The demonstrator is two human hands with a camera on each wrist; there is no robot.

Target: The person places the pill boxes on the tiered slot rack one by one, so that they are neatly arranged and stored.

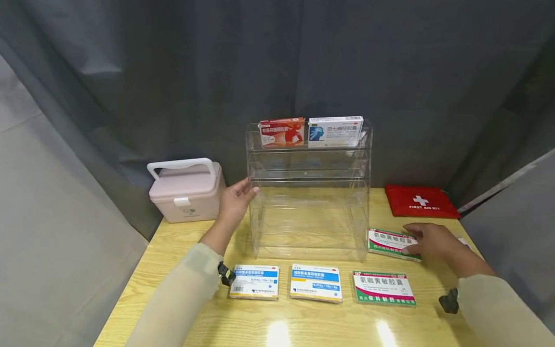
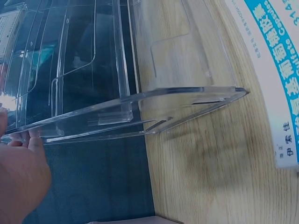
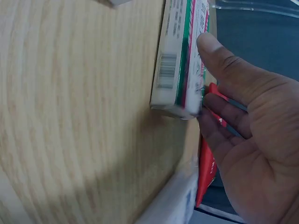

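The left hand (image 1: 234, 205) gripped the clear plastic tiered rack (image 1: 309, 180). Right of it, the right hand (image 1: 435, 242) pinched a flat white-green-magenta carton (image 1: 387, 242).

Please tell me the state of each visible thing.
Pink case, closed, handle up
Rack, upright
Red box, propped in rack
White box, propped in rack
Blue boxes, lying flat
Near green box, flat
Far green box, in right hand
Red pouch, lying flat
White packet, partly hidden
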